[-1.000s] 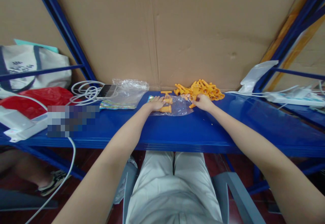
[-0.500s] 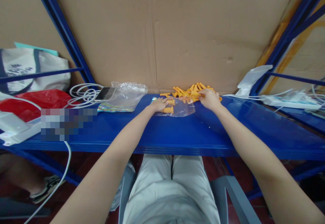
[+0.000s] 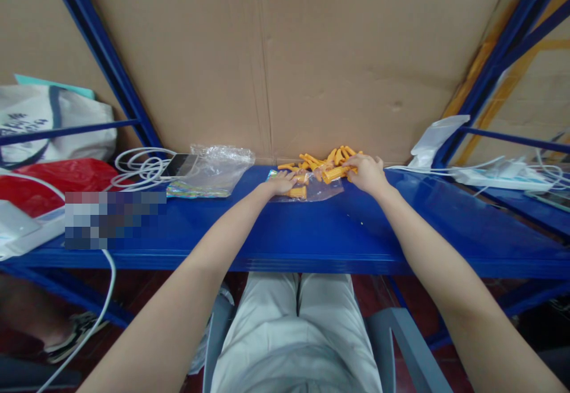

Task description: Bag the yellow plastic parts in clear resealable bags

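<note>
My left hand (image 3: 281,183) lies flat with its fingers stretched out over a clear plastic bag (image 3: 324,193). Orange plastic pieces (image 3: 297,192) show in the bag beside my fingers. My right hand (image 3: 366,172) is closed on an orange tube-shaped piece (image 3: 333,175), whose wider end points left over the bag. Behind both hands, against the cardboard, is a pile of similar orange pieces (image 3: 312,159). My right fingers partly hide the pile.
On the blue shelf (image 3: 307,233) to the left lie a flat bag with a colourful strip (image 3: 216,182), a phone (image 3: 179,165) and a coiled white cable (image 3: 143,167). Cardboard (image 3: 187,60) closes the back. A power strip (image 3: 503,177) lies at right.
My right hand has drawn an orange piece from the pile leftward, toward the bag. My left hand stays on the bag. The whole view has shifted slightly.
</note>
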`<state>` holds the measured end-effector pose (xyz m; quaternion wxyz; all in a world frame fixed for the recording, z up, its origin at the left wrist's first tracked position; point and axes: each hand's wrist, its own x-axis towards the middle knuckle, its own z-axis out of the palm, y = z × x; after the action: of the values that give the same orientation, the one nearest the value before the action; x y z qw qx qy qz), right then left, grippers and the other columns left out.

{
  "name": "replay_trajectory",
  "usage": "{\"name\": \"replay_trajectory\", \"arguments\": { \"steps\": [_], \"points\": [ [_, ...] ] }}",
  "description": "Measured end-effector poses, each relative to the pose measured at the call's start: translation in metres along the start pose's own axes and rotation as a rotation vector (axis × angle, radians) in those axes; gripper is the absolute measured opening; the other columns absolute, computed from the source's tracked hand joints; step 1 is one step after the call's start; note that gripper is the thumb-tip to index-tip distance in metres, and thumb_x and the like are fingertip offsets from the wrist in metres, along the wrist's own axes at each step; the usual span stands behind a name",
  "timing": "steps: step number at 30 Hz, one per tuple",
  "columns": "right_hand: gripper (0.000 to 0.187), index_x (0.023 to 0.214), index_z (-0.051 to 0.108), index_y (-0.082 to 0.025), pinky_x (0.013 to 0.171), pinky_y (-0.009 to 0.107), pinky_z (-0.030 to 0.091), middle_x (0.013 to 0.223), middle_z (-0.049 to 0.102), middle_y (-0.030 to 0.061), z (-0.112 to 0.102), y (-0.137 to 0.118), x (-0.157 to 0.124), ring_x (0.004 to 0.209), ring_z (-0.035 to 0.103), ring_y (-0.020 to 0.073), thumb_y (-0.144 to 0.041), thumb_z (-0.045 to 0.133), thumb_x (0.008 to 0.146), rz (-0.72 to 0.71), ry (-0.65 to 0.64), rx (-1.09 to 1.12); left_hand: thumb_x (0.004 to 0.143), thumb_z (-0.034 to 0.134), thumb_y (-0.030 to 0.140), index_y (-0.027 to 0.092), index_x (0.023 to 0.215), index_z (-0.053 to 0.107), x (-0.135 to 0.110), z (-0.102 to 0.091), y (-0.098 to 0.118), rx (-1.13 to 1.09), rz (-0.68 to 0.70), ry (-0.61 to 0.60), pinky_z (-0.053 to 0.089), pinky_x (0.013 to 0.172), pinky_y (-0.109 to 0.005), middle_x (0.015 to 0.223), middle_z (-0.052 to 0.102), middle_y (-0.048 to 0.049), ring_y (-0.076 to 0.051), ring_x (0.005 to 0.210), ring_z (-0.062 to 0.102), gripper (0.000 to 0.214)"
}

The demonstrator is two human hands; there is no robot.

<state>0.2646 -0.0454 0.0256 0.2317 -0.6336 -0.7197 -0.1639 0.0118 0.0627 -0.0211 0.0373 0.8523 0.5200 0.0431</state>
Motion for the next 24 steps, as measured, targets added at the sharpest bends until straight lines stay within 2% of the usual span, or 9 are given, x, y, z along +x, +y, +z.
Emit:
{"name": "replay_trajectory", "arguments": {
  "steps": [5, 9, 15, 20, 24],
  "points": [
    [0.036, 0.106, 0.075, -0.020, 0.097, 0.056, 0.037, 0.108, 0.073, 0.0157, 0.000, -0.005, -0.008, 0.106, 0.064, 0.0329, -0.015, 0.046, 0.087, 0.024, -0.159, -0.157, 0.098, 0.013, 0.051, 0.019, 0.158, 0.022, -0.021, -0.008, 0.010, -0.021, -0.100, -0.093, 0.012, 0.123, -0.042, 0.165, 0.014, -0.0091, -0.025, 0.152, 0.013, 0.069],
    [0.037, 0.110, 0.074, -0.018, 0.093, 0.056, 0.038, 0.098, 0.073, 0.0187, 0.004, -0.001, -0.009, 0.101, 0.066, 0.0350, -0.019, 0.042, 0.090, -0.001, -0.143, -0.206, 0.097, 0.013, 0.055, 0.020, 0.158, 0.021, -0.030, -0.008, 0.011, -0.050, -0.124, -0.090, 0.014, 0.122, -0.045, 0.165, 0.012, -0.0089, -0.026, 0.152, 0.011, 0.071],
    [0.040, 0.111, 0.074, -0.016, 0.089, 0.056, 0.042, 0.097, 0.074, 0.0215, 0.004, -0.003, -0.011, 0.104, 0.064, 0.0381, -0.021, 0.040, 0.091, -0.029, -0.095, -0.258, 0.097, 0.014, 0.055, 0.020, 0.157, 0.025, -0.027, 0.002, 0.004, -0.039, -0.119, -0.034, 0.016, 0.122, -0.044, 0.164, 0.021, -0.0080, -0.027, 0.151, 0.016, 0.071],
    [0.036, 0.113, 0.074, -0.011, 0.091, 0.049, 0.047, 0.105, 0.072, 0.0228, -0.009, -0.025, -0.016, 0.107, 0.064, 0.0364, -0.022, 0.048, 0.090, -0.046, -0.204, -0.245, 0.097, 0.018, 0.052, 0.015, 0.155, 0.031, -0.033, 0.003, 0.003, -0.110, -0.043, 0.008, 0.018, 0.121, -0.041, 0.162, 0.026, -0.0094, -0.026, 0.151, 0.019, 0.069],
    [0.033, 0.115, 0.073, -0.015, 0.089, 0.039, 0.050, 0.113, 0.072, 0.0168, -0.012, -0.034, -0.016, 0.108, 0.066, 0.0305, -0.028, 0.053, 0.093, -0.140, -0.242, -0.186, 0.098, 0.020, 0.042, 0.010, 0.149, 0.038, -0.038, -0.002, 0.006, -0.229, -0.050, 0.114, 0.023, 0.120, -0.034, 0.158, 0.035, -0.0121, -0.022, 0.148, 0.030, 0.063]
  ]
}}
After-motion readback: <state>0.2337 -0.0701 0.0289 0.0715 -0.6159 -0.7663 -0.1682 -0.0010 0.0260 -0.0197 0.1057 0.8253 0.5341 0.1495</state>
